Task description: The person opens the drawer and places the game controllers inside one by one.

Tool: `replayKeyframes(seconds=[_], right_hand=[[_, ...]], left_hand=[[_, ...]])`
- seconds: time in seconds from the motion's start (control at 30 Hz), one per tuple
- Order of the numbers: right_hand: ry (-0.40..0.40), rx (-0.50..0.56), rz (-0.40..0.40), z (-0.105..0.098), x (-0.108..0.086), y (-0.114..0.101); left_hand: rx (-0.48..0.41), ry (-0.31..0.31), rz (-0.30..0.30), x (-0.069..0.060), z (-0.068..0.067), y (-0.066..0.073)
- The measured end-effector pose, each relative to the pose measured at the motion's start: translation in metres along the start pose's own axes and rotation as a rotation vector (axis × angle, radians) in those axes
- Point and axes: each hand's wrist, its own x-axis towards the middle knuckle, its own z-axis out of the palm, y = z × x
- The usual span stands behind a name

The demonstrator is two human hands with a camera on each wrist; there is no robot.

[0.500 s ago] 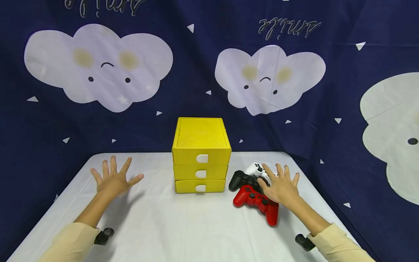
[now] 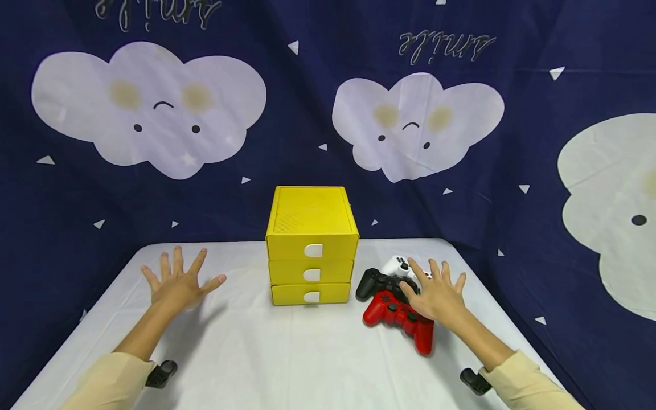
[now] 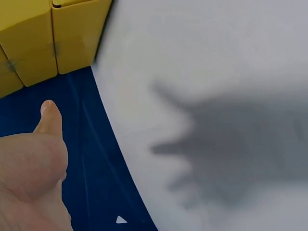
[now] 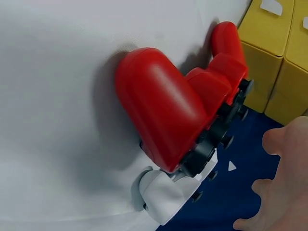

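My left hand point(image 2: 176, 287) hangs above the white table with its fingers spread, holding nothing; in the left wrist view its thumb and palm point(image 3: 31, 166) show beside its shadow. My right hand point(image 2: 438, 296), fingers also spread, is over the right side of three game controllers. Nearest me lies the red controller point(image 2: 400, 319); behind it is the black controller point(image 2: 379, 283), and farthest back the white controller point(image 2: 397, 266), partly hidden by the hand. The right wrist view shows a gap between the fingers and the red controller point(image 4: 161, 108).
A yellow box with three drawers point(image 2: 314, 247) stands at the table's back middle, its drawers closed. The white-covered table point(image 2: 266, 359) ends at a dark blue curtain point(image 2: 302, 114) with cloud prints.
The head view has shifted slightly, so the scene sits a little farther left and lower. Both hands keep their spread pose, and the box and controllers stay in place.
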Motion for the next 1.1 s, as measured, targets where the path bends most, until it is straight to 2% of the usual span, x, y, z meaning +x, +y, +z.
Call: replayKeyframes(seconds=[0.2, 0.57, 0.87, 1.1], right_hand=[[-0.003, 0.013, 0.002, -0.007, 0.0, -0.004], [0.031, 0.043, -0.044, -0.026, 0.001, -0.022], [0.052, 0.07, -0.106, -0.043, -0.001, -0.046], [0.065, 0.148, -0.155, -0.058, -0.001, -0.065]], left_hand=[[-0.005, -0.082, -0.018, 0.003, -0.004, 0.013], [-0.06, -0.146, 0.06, -0.001, -0.029, 0.041], [-0.081, -0.111, 0.162, -0.004, -0.057, 0.058], [-0.114, -0.067, 0.241, -0.003, -0.074, 0.075]])
